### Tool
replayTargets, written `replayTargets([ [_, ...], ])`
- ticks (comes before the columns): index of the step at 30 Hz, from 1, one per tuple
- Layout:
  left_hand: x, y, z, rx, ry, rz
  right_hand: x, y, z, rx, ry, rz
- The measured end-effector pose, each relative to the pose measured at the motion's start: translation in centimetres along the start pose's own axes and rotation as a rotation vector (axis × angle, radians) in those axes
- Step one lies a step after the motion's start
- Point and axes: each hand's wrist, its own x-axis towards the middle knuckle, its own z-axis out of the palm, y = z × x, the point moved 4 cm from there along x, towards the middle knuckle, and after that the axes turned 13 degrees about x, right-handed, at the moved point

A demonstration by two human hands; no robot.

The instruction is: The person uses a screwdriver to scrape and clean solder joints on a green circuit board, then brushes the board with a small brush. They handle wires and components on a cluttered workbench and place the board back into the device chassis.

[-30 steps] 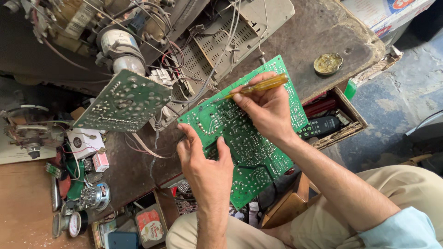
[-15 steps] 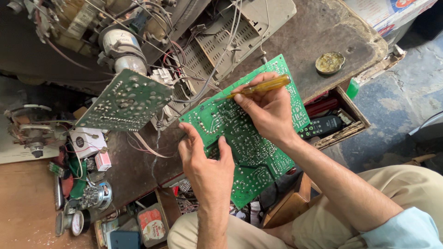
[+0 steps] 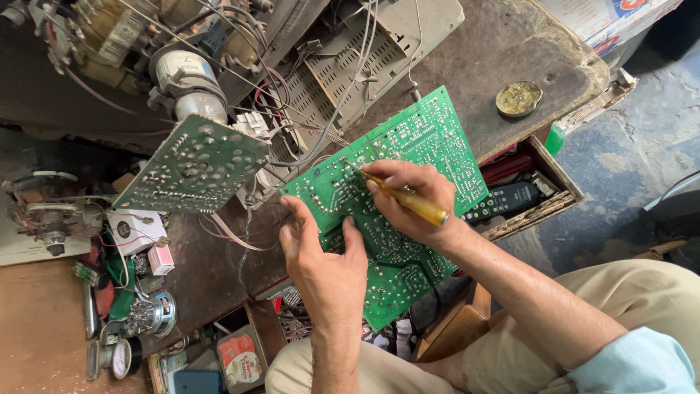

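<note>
Green board (image 3: 430, 146), solder side up, lay mid-frame.
Right hand (image 3: 412, 204) pinched a yellow tool (image 3: 401, 198), now tip-down on it, handle swung lower right; left hand (image 3: 324, 263) pressed flat.

The hands (image 3: 321, 263) cover part of the board (image 3: 430, 138); the tool's (image 3: 405, 198) tip looks too small to tell.
</note>
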Motion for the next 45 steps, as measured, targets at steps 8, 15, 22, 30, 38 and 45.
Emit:
replayTargets([
  [8, -0.2, -0.1, 0.0, 0.004, 0.01, 0.018, 0.9, -0.9, 0.1, -0.174, -0.116, -0.206],
  [15, -0.1, -0.1, 0.0, 0.024, 0.032, 0.031, 0.8, -0.6, 0.0, -0.207, -0.087, -0.17],
  [22, -0.1, -0.1, 0.1, 0.02, 0.02, 0.015, 0.4, -0.1, -0.4, -0.173, -0.092, -0.165],
  [30, -0.2, -0.1, 0.1, 0.019, 0.027, 0.03, 0.7, -0.4, 0.0, -0.185, -0.112, -0.197],
  [38, -0.3, -0.1, 0.0, 0.012, 0.024, 0.036, 2.3, -2.5, 0.2, -0.282, -0.401, -0.32],
  [45, -0.4, 0.1, -0.1, 0.025, 0.03, 0.035, 1.3, -1.1, 0.7, -0.253, -0.192, -0.218],
])
